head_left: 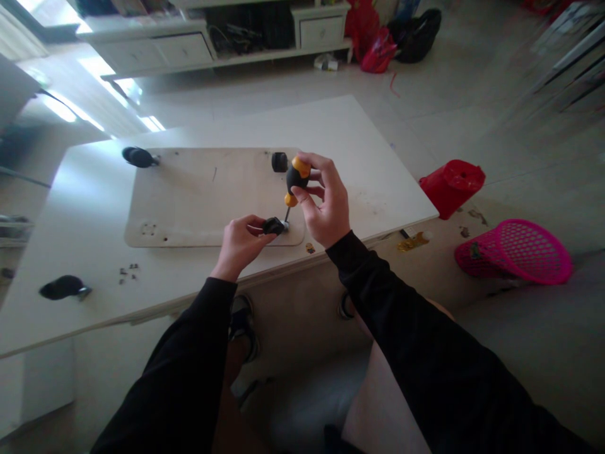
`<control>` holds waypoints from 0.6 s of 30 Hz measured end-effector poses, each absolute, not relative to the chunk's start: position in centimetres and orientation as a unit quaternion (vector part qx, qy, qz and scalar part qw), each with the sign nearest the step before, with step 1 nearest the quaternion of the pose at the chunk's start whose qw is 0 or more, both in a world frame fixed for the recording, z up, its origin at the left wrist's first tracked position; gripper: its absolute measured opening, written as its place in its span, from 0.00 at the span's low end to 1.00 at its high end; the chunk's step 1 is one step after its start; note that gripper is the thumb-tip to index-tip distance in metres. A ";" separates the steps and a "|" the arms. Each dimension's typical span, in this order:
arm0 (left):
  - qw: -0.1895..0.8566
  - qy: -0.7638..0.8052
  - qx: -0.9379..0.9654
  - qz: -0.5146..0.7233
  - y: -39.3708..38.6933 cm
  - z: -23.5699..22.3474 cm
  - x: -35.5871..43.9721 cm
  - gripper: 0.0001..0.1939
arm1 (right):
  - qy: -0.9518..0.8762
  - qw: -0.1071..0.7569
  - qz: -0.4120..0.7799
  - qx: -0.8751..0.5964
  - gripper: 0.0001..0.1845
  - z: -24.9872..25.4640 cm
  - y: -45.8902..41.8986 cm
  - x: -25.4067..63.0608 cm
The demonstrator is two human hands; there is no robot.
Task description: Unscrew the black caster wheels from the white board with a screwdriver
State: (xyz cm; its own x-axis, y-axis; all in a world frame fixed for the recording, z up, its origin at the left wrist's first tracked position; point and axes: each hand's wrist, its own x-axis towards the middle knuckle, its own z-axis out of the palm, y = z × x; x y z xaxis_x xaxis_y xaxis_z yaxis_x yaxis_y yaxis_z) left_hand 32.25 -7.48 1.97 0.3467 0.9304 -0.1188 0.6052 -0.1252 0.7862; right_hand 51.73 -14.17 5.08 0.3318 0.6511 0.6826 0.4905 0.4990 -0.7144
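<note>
My right hand (328, 198) grips a stubby orange and black screwdriver (297, 178) by its handle. Its shaft points down to the metal plate of a black caster wheel (273, 226), at the near right corner of a flat pale board (203, 195). My left hand (243, 244) has its fingers closed on this caster. Another caster (279, 162) sits at the board's far right corner, and a third (138, 157) at the far left corner. A loose caster (65, 287) lies on the white table (94, 227), left of several small screws (128, 273).
A red bin (452, 184) and a pink mesh basket (515, 252) are on the floor to the right. Beyond the table stands a white cabinet (184, 47), with red and black bags (416, 38) beside it. My feet are below the table's near edge.
</note>
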 end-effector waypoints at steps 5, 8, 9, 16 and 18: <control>0.390 0.535 0.722 0.203 -7.5 2.1 32.2 0.15 | -0.572 0.651 0.058 -0.496 0.25 5.0 -14.1 51.8; 0.386 0.536 0.723 0.203 -7.5 2.0 32.2 0.15 | -0.572 0.656 0.056 -0.489 0.26 5.0 -14.1 51.8; 0.387 0.536 0.722 0.203 -7.5 2.0 32.2 0.15 | -0.572 0.657 0.055 -0.488 0.26 5.1 -14.1 51.9; 0.388 0.533 0.723 0.205 -7.4 1.8 32.2 0.15 | -0.566 0.656 0.050 -0.496 0.25 5.2 -14.2 51.9; 0.388 0.533 0.723 0.204 -7.4 1.8 32.2 0.15 | -0.569 0.652 0.048 -0.499 0.25 5.1 -14.2 51.9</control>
State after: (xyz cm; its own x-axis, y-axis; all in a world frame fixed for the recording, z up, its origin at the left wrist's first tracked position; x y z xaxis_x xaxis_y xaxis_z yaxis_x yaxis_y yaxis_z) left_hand 32.18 -7.42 1.83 0.3477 0.9300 -0.1189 0.6129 -0.1295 0.7795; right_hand 51.88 -14.15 5.12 0.3476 0.6307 0.6938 0.5048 0.4977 -0.7053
